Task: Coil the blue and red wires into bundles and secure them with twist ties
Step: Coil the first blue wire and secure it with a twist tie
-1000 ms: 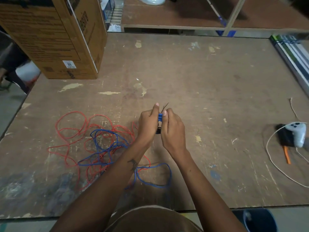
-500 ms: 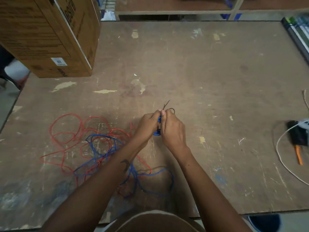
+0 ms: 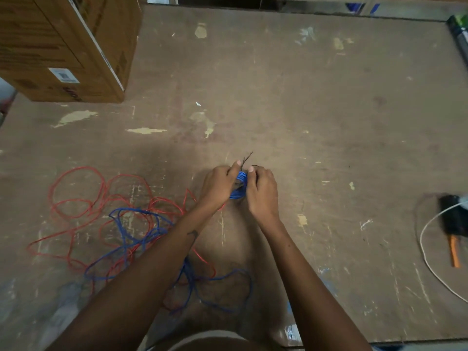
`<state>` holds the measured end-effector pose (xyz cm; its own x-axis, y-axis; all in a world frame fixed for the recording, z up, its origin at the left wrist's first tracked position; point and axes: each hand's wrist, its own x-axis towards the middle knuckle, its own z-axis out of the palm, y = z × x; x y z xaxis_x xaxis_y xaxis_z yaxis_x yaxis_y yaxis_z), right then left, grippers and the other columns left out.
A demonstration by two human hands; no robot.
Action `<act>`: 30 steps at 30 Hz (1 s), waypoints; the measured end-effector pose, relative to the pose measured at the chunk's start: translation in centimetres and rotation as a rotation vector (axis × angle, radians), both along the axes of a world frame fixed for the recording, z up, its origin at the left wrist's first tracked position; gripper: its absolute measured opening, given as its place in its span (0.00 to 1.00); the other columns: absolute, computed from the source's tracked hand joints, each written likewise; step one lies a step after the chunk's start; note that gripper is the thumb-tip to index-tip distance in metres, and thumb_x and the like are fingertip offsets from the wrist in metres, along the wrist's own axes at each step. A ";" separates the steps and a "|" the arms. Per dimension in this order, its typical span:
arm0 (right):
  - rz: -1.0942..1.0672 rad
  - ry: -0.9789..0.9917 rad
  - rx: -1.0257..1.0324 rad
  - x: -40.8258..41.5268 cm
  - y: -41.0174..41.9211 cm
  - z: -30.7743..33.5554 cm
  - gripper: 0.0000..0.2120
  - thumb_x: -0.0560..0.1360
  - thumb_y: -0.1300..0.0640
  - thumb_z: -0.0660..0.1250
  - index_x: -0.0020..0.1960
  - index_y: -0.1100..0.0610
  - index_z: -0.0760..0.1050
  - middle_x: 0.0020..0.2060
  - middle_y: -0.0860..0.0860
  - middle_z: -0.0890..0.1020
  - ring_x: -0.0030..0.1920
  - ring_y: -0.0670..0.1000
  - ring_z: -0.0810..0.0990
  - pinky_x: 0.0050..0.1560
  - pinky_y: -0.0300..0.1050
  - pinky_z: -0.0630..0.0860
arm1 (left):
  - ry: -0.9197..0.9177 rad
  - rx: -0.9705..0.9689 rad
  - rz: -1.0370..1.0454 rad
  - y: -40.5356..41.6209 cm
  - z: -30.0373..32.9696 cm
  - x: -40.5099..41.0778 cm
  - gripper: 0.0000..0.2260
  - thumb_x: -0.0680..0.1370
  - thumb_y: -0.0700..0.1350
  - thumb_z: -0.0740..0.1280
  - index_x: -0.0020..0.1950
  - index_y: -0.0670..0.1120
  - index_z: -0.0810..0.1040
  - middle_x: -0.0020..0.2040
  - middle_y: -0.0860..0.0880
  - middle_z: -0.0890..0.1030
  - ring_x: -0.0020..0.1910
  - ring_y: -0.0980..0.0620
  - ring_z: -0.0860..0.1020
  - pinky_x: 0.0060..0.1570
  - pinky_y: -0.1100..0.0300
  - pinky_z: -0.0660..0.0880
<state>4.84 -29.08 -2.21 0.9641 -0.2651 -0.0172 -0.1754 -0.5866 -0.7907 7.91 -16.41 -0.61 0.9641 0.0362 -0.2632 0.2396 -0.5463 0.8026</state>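
The small blue bundle (image 3: 239,185) sits right between the two hands, held up a little over the table (image 3: 304,110). Its long way runs from near the person's body out toward the far side of the table. The left hand (image 3: 219,187) grips the bundle from its side, and the right hand (image 3: 260,190) grips it from the other side, so both are just as near. A thin black tie (image 3: 247,159) pokes up from the far tip of the bundle, just past the thumbs. The next twist, I think, has to happen there, at that far tip. The loose blue wire (image 3: 141,224) and red wire (image 3: 78,196) lie in a messy pile to the left of the left arm and under it, some trailing back near the body. There is lots of bare table beyond the hands and to the right. A big box (image 3: 63,46) stands far off to the left, and a tool (image 3: 453,224) with a white cord (image 3: 428,259) lies far to the right.
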 end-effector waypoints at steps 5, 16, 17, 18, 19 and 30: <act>-0.007 0.133 -0.209 0.6 -1.2 -0.9 0.15 0.84 0.62 0.61 0.68 0.59 0.77 0.63 0.60 0.75 0.64 0.63 0.74 0.69 0.59 0.72 | -0.021 0.108 -0.002 0.1 -1.0 0.8 0.28 0.86 0.60 0.58 0.32 0.45 0.71 0.30 0.46 0.77 0.37 0.40 0.79 0.42 0.48 0.73; 0.273 0.083 -0.593 -0.3 -2.7 -2.2 0.14 0.73 0.73 0.66 0.53 0.59 0.80 0.50 0.55 0.80 0.51 0.58 0.79 0.50 0.53 0.77 | 0.040 0.053 0.042 0.9 -3.1 1.5 0.29 0.86 0.60 0.59 0.29 0.46 0.70 0.23 0.51 0.73 0.30 0.47 0.75 0.39 0.51 0.72; 0.283 0.078 -0.599 -0.3 -3.0 -2.1 0.13 0.72 0.74 0.67 0.50 0.60 0.80 0.48 0.55 0.80 0.50 0.59 0.79 0.47 0.53 0.78 | 0.039 0.053 0.037 0.9 -3.1 1.4 0.29 0.86 0.61 0.59 0.29 0.46 0.70 0.23 0.51 0.72 0.29 0.47 0.74 0.40 0.51 0.72; 0.299 0.074 -0.612 -0.4 -3.2 -1.9 0.12 0.71 0.75 0.68 0.48 0.61 0.80 0.47 0.56 0.80 0.49 0.59 0.80 0.45 0.54 0.78 | 0.040 0.053 0.037 0.9 -3.1 1.4 0.30 0.86 0.61 0.59 0.29 0.46 0.70 0.24 0.51 0.72 0.29 0.48 0.73 0.40 0.51 0.71; 0.320 0.064 -0.626 -0.4 -3.5 -1.8 0.12 0.70 0.74 0.68 0.48 0.61 0.80 0.47 0.56 0.80 0.49 0.59 0.80 0.44 0.53 0.78 | 0.039 0.047 0.040 0.9 -3.0 1.4 0.30 0.86 0.61 0.59 0.29 0.46 0.70 0.24 0.51 0.72 0.29 0.48 0.73 0.40 0.52 0.71; 0.476 -0.026 -0.427 -2.6 -5.4 0.1 0.10 0.83 0.61 0.64 0.63 0.55 0.77 0.58 0.52 0.79 0.58 0.54 0.78 0.56 0.51 0.76 | 0.001 0.021 0.142 0.9 -1.0 0.6 0.28 0.87 0.59 0.58 0.32 0.45 0.72 0.20 0.54 0.72 0.28 0.52 0.73 0.36 0.54 0.66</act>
<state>2.20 -34.49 -2.08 0.9766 0.2140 0.0204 0.1982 -0.8598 -0.4706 8.55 -15.48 -1.60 0.9485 0.1780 -0.2619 0.3167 -0.5238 0.7908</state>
